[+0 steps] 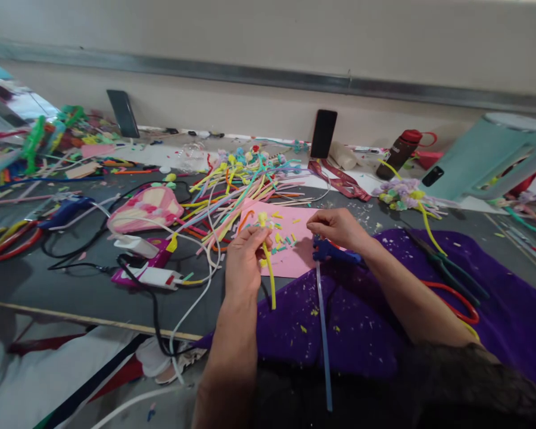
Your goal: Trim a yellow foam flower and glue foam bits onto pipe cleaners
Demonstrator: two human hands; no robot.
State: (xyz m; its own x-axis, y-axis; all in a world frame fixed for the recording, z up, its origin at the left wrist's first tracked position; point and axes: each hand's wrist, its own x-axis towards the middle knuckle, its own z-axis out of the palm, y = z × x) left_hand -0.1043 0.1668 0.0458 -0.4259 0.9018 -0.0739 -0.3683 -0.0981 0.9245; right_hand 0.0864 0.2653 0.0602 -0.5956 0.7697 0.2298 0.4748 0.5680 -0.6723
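Note:
My left hand (249, 253) pinches a yellow pipe cleaner stem (270, 280) with a small pale-yellow fuzzy head (262, 219) at its top. My right hand (339, 229) has its thumb and fingertips pressed together; whatever they hold is too small to make out. Just below those fingertips is a blue glue gun (337, 252), and a long clear glue stick (324, 333) runs from it toward me. Between and beyond my hands lies a pink sheet (297, 262) scattered with short yellow and teal cut pieces (287, 244).
A purple cloth (290, 325) covers the near edge, with pliers (451, 268) on it. Bundled pipe cleaners (232, 185) lie behind the sheet. A power strip (152, 271) with cables is at left. A phone (323, 134), bottle (399, 154) and large teal jug (477, 158) stand behind.

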